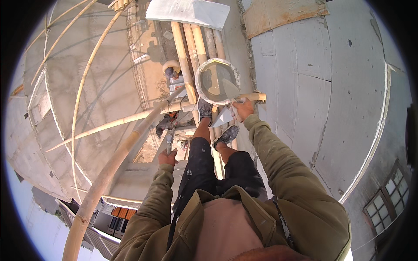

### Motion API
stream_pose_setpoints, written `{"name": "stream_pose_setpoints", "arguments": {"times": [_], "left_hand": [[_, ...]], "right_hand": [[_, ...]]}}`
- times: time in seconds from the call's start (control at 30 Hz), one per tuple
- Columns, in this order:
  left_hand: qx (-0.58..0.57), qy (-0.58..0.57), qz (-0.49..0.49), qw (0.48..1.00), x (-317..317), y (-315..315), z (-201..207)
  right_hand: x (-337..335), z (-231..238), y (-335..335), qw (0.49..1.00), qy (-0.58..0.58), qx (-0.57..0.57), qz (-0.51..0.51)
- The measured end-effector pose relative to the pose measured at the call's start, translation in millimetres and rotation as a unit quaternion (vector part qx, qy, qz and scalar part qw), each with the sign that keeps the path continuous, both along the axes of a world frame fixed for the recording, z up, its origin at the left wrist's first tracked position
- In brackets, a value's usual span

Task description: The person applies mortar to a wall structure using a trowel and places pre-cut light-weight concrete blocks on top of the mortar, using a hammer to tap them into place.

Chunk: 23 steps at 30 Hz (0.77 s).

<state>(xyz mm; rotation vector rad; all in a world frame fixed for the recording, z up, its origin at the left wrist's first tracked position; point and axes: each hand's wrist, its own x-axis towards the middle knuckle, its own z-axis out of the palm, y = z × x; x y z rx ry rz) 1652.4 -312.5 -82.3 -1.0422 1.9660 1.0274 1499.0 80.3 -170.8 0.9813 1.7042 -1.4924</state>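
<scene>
My right hand [244, 108] is closed round the handle of a broad-bladed putty knife [230, 88]. Its pale blade reaches over the near right rim of a round bucket [198, 82], which is crusted white and has grey material inside. My left hand [167, 158], lower and to the left, is closed on a thin grey tool [169, 140] pointing away from me; its exact kind is hard to make out. Just below the bucket, my shoes [226, 135] stand on bamboo poles [190, 41].
A thick slanting bamboo pole [117, 169] crosses on my left, with thinner poles [93, 61] beyond. On the right rises a grey plastered wall [300, 100]. A white board [187, 12] lies on the poles ahead. Far below, a person in a hat [172, 67] and another person [166, 124] are visible.
</scene>
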Motion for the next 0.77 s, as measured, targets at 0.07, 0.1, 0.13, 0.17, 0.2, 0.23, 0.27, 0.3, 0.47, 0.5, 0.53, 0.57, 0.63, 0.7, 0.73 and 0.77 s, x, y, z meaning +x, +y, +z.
{"name": "stream_pose_setpoints", "arguments": {"times": [0.07, 0.1, 0.13, 0.17, 0.2, 0.23, 0.27, 0.3, 0.47, 0.5, 0.53, 0.57, 0.63, 0.7, 0.73, 0.77], "left_hand": [[0.009, -0.010, 0.003, 1.000, 5.2, 0.8, -32.1], [0.005, -0.019, 0.009, 1.000, 15.1, -4.5, -47.9], [-0.009, -0.030, 0.026, 0.999, 27.7, -6.7, -62.7], [-0.013, -0.036, 0.034, 0.999, 33.3, -5.8, -80.9], [-0.028, -0.015, -0.010, 0.999, 47.8, -14.2, -105.1], [-0.056, 0.004, -0.047, 0.997, 76.2, -34.6, -128.0], [-0.071, 0.046, -0.015, 0.996, 124.4, -67.0, -145.5], [-0.074, 0.097, 0.009, 0.993, 146.8, -86.6, -172.6], [0.029, -0.035, 0.131, 0.990, 88.0, -20.1, -236.5], [0.012, -0.043, 0.116, 0.992, 87.9, -27.8, -232.9], [0.006, -0.051, 0.110, 0.993, 96.2, -31.9, -235.2], [0.005, -0.057, 0.102, 0.993, 100.6, -33.3, -241.4], [-0.016, -0.090, -0.021, 0.996, 86.0, -19.2, -266.1], [-0.143, 0.001, -0.184, 0.973, 181.1, -123.1, -227.7], [-0.135, -0.028, -0.183, 0.973, 176.3, -106.2, -252.2], [-0.137, -0.061, -0.189, 0.970, 170.2, -98.4, -263.3]], "right_hand": [[-20.3, -70.6, -0.7, 0.924, 0.076, 0.271, 0.259], [-45.8, -90.1, -9.7, 0.898, 0.163, 0.339, 0.228], [-75.0, -101.1, -17.4, 0.862, 0.246, 0.400, 0.193], [-113.1, -125.5, -7.5, 0.854, 0.270, 0.413, 0.166], [-160.3, -153.5, 3.6, 0.845, 0.299, 0.422, 0.137], [-205.7, -176.8, -4.1, 0.897, 0.270, 0.332, 0.113], [-251.8, -202.1, -26.1, 0.940, 0.243, 0.225, 0.085], [-298.4, -234.5, -33.4, 0.942, 0.235, 0.212, 0.107], [-417.2, -359.0, 29.8, 0.953, 0.218, 0.210, 0.026], [-430.8, -371.4, 20.0, 0.963, 0.205, 0.174, 0.015], [-440.0, -382.9, 9.7, 0.970, 0.196, 0.146, 0.013], [-442.2, -393.8, 2.7, 0.972, 0.207, 0.112, -0.025], [-456.2, -406.5, 29.3, 0.963, 0.239, 0.066, -0.103], [-453.9, -412.9, -71.9, 0.953, 0.256, -0.019, -0.164], [-447.9, -410.8, -56.7, 0.945, 0.279, 0.008, -0.168], [-450.1, -410.8, -43.3, 0.944, 0.286, 0.018, -0.165]]}}
